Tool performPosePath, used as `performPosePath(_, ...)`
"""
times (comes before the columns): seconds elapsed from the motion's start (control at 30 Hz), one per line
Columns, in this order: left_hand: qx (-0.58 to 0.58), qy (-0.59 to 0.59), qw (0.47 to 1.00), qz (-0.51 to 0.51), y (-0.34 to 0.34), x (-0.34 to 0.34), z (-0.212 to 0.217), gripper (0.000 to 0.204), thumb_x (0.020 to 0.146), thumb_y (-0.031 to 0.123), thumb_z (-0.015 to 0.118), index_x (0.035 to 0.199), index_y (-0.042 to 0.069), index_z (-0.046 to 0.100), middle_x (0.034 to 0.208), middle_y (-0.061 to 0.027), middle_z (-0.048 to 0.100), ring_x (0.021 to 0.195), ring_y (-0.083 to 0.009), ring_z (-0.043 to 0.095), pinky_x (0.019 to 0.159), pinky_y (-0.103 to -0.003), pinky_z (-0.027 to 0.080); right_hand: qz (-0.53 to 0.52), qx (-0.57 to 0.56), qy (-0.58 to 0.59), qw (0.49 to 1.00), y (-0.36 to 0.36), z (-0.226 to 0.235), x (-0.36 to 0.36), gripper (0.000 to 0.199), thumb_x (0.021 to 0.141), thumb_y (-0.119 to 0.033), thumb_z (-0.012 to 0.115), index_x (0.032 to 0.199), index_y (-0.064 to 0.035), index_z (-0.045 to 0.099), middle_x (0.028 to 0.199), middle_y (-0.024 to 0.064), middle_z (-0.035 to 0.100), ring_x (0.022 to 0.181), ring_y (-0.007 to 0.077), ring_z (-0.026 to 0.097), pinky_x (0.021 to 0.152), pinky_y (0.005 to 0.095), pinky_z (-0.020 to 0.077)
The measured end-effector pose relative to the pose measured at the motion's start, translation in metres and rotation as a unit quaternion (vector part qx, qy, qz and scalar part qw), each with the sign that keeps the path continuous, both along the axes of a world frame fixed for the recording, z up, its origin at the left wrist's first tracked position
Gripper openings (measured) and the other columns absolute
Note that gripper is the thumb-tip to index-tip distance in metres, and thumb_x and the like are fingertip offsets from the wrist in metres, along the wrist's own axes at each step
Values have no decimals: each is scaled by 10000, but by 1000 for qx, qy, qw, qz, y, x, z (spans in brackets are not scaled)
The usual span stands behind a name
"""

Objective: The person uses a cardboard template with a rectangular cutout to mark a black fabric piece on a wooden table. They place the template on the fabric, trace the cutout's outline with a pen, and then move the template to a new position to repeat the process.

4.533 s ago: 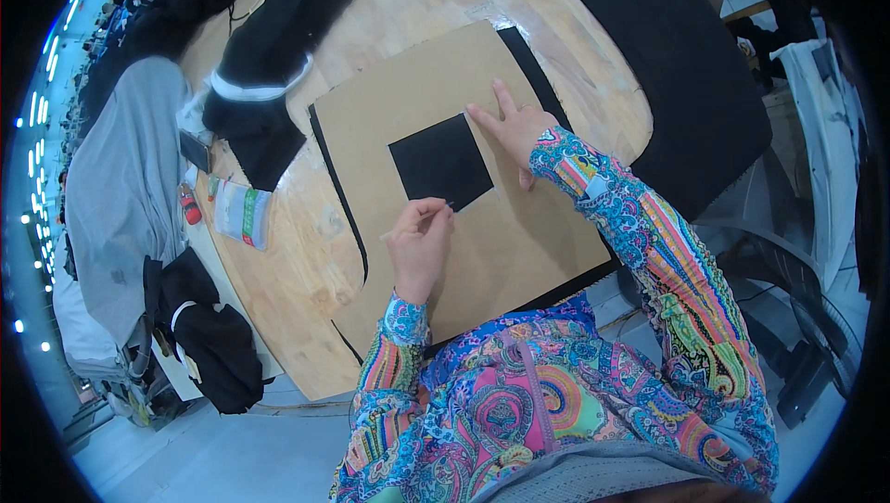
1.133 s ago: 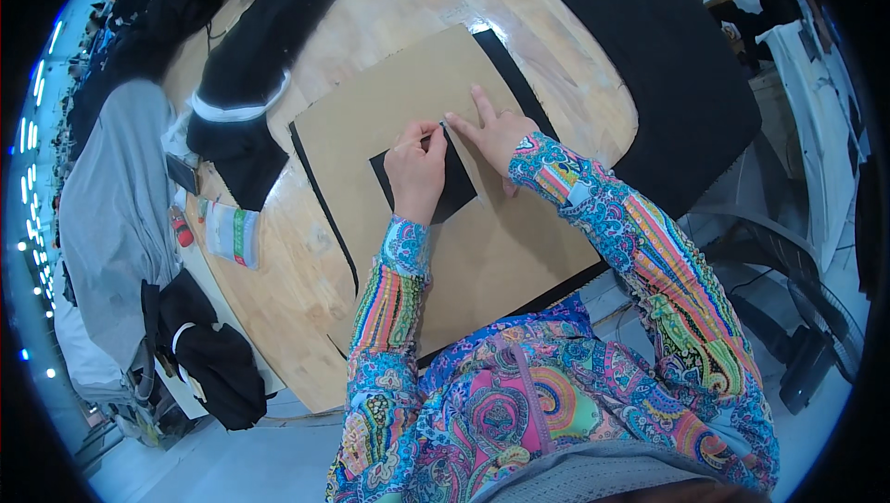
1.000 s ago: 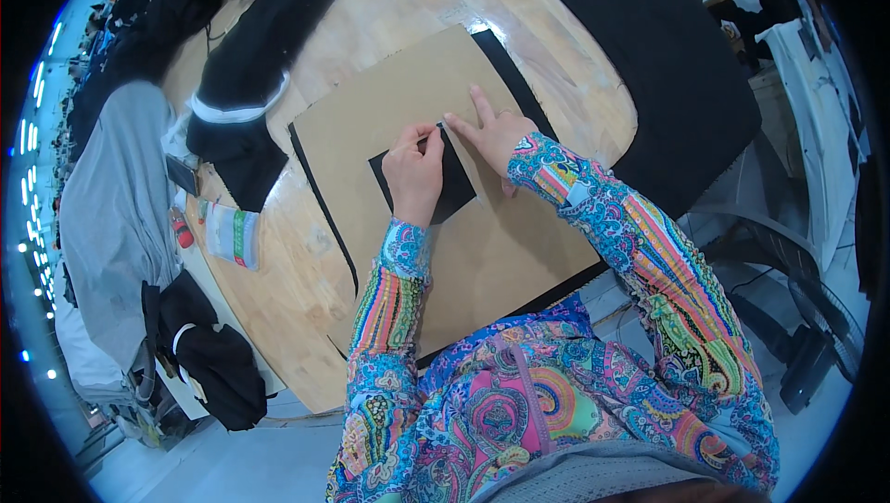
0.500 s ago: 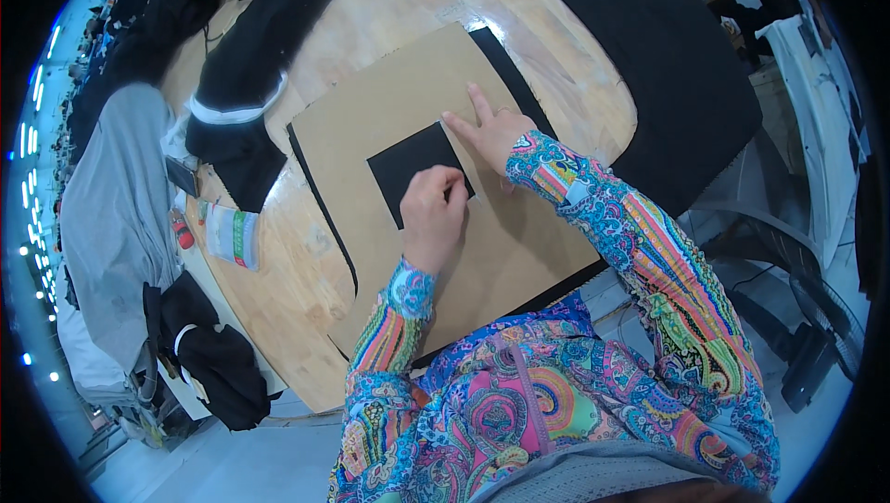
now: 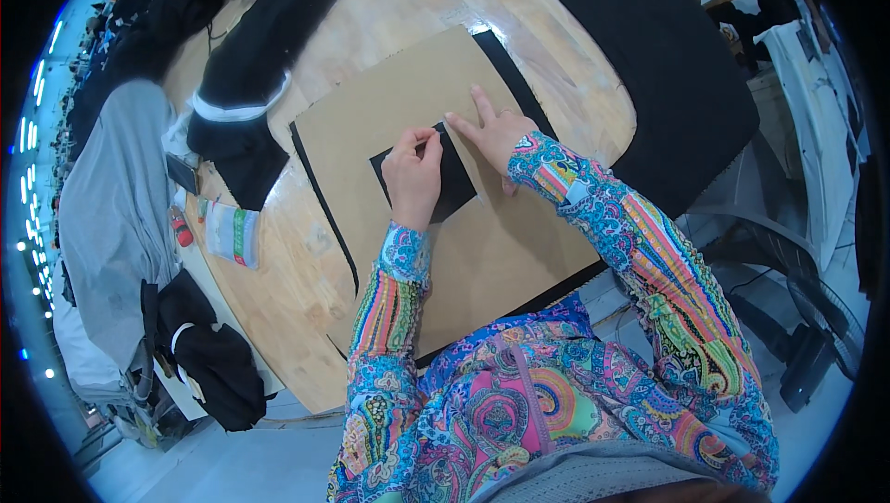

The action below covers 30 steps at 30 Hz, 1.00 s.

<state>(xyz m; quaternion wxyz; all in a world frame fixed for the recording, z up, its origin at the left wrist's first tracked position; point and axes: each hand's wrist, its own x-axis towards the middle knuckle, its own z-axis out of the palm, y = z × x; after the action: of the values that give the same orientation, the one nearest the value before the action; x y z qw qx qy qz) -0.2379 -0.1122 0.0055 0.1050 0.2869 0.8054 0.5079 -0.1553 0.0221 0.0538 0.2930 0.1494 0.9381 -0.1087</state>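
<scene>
A large tan cardboard sheet [image 5: 519, 262] lies over black fabric [image 5: 508, 63], whose edges stick out along its sides. Near the sheet's middle is a black square [image 5: 454, 186]; it looks like a cut-out with the fabric showing through. Over the square's upper part is my left hand [image 5: 413, 178], thumb and fingertips pinched near its top corner. Anything in that pinch is too small or hidden to make out. My right hand [image 5: 501, 140] lies on the cardboard just right of the square, fingers stretched out and apart, holding nothing.
Black fabric pieces lie on the wooden table [image 5: 306, 318] at the upper left [image 5: 246, 67] and right [image 5: 667, 67]. A clear packet [image 5: 230, 234] and a small red item [image 5: 182, 228] sit at the left edge. A fan [image 5: 807, 318] stands lower right; grey cloth [image 5: 120, 225] hangs left.
My left hand has moved up and slightly left, from the square's lower right side to its top corner, still pinched. My right hand stays in place on the cardboard.
</scene>
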Motion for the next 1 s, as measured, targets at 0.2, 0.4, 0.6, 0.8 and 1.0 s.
performPosePath(0.2,-33,38,999,0,5,-5,3,140,837,141,623,896,16,645,789,-140,686,690,-229,674,640,-309,515,-14,-13,-21,1000,-2,7,-2,1356,433,-86,912,1482,-320,87,1523,232,-27,1193,376,489,929,380,488)
performPosePath(0.4,-56,62,996,-35,0,3,4,107,815,124,620,853,24,629,775,-134,661,693,-256,653,630,-336,508,-16,-26,-28,999,-2,11,-2,1329,458,-79,908,1484,-313,96,1526,228,-38,1227,371,465,945,381,477)
performPosePath(0.6,-71,86,987,-118,-31,45,13,43,776,67,631,795,45,599,748,-109,615,683,-275,608,631,-371,488,0,-3,-18,1000,0,4,0,1341,448,-115,913,1484,-305,82,1515,252,3,1159,374,514,901,382,508)
performPosePath(0.8,-55,-15,995,-84,-32,38,7,66,807,91,628,837,32,618,753,-123,622,685,-240,640,624,-330,509,5,5,-4,1000,1,0,1,1345,435,-116,911,1482,-305,87,1511,257,19,1130,370,537,887,377,522)
performPosePath(1.0,-56,-21,996,-63,-24,28,3,72,813,96,621,844,31,620,766,-122,619,677,-233,642,620,-330,508,6,0,-8,1000,-1,4,-2,1351,424,-104,912,1480,-310,95,1513,251,22,1139,365,533,897,373,516)
